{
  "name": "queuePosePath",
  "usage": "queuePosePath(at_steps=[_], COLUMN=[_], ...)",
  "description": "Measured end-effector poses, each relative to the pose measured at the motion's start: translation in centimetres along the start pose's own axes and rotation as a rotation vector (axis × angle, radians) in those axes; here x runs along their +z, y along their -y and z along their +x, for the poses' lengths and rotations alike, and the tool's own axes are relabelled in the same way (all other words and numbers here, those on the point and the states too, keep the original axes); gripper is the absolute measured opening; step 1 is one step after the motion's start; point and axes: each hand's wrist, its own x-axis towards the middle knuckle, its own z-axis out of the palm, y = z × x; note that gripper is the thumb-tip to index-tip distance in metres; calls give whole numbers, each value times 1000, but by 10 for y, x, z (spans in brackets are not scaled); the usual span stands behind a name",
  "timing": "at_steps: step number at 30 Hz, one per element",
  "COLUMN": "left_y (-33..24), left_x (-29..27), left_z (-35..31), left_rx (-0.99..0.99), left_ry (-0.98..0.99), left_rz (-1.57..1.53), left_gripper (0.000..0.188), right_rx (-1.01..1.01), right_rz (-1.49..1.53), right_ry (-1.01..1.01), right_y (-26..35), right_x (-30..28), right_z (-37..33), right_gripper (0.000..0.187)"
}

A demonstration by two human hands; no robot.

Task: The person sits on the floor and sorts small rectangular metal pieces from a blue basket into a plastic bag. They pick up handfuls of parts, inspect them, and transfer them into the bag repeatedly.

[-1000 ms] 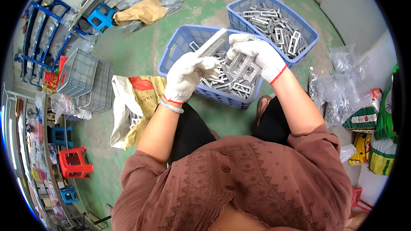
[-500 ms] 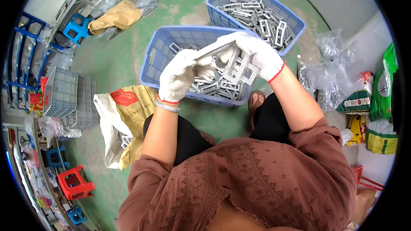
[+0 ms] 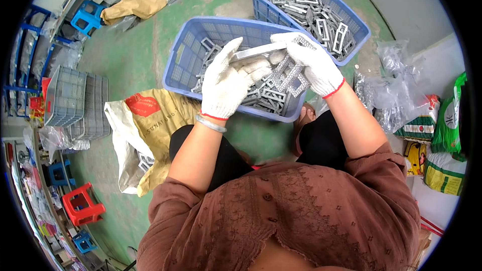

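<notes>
With twelve o'clock pointing away from our body, our gloved left hand (image 3: 228, 83) is spread wide, thumb well away from its fingers; one end of a long grey bar (image 3: 261, 50) lies across that gap, and we cannot tell whether the hand grips it. Our right hand (image 3: 316, 65), at its three o'clock, is curled round grey frames (image 3: 292, 76) that hang tilted below the fingers, and the bar's other end reaches it too. Both hands hover over a blue basket (image 3: 174, 70) of loose, similar frames. Touching it at one o'clock, we see a second basket (image 3: 261, 9), also holding frames. At eight o'clock a yellowish sack (image 3: 168, 128) gapes on the green floor (image 3: 113, 170), with grey pieces inside. Farther out, grey crates (image 3: 65, 100) stand at nine and clear plastic bags (image 3: 401, 88) lie at three.
</notes>
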Motion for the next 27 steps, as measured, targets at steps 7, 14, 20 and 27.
queuePosePath(at_steps=[7,14,20,27], left_y=[9,3,-3,-8], left_x=[3,7,6,13], left_z=[-4,-10,-13,-13], left_rx=[148,96,64,55], left_ry=[-30,-52,-21,121], left_rz=[65,179,181,114], left_gripper=[54,62,61,61], right_rx=[18,-4,-123,50], right_rz=[25,-2,-61,80], right_ry=[16,-15,-13,-32], right_y=[-4,-3,2,-9], right_x=[6,8,18,4], right_z=[-2,-8,-13,-3], right_gripper=[34,40,43,31])
